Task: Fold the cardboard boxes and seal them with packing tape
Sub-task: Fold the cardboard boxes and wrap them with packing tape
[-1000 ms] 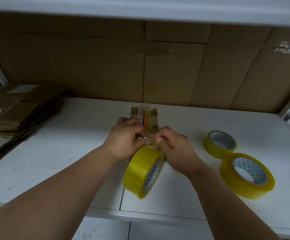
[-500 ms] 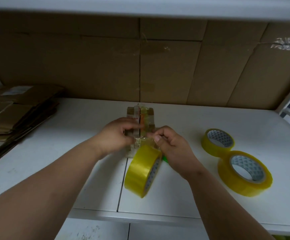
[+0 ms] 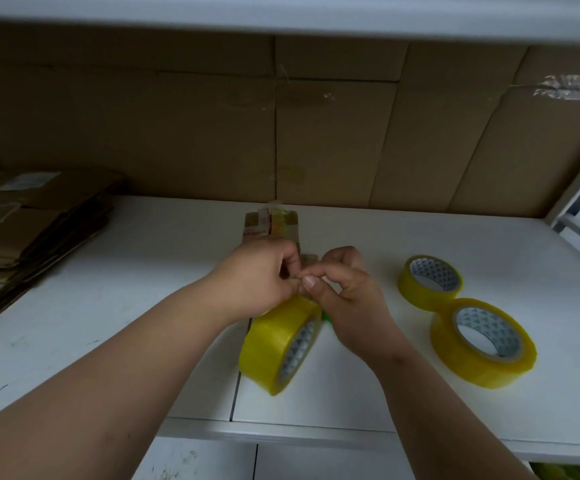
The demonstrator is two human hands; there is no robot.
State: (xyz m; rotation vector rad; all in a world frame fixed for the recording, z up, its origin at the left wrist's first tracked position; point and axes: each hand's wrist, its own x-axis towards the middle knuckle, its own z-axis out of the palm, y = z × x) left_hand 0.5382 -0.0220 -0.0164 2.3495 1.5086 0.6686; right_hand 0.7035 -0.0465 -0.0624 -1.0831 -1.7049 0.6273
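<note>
A small taped cardboard box (image 3: 270, 224) lies on the white table (image 3: 143, 271), just beyond my hands. A yellow tape roll (image 3: 276, 344) stands on edge in front of it, below my fingers. My left hand (image 3: 260, 277) and my right hand (image 3: 345, 292) meet above the roll. Both pinch the clear tape strip (image 3: 299, 279) that runs off the roll. A bit of something green (image 3: 326, 316) shows under my right hand, mostly hidden.
Two more yellow tape rolls (image 3: 430, 280) (image 3: 482, 344) lie flat at the right. A stack of flattened cardboard boxes (image 3: 29, 216) sits at the left. Large cardboard sheets (image 3: 316, 133) line the back wall under a white shelf (image 3: 281, 15).
My hands have come closer together over the roll, fingertips now touching at the tape strip. The view has shifted slightly; the roll stays in place.
</note>
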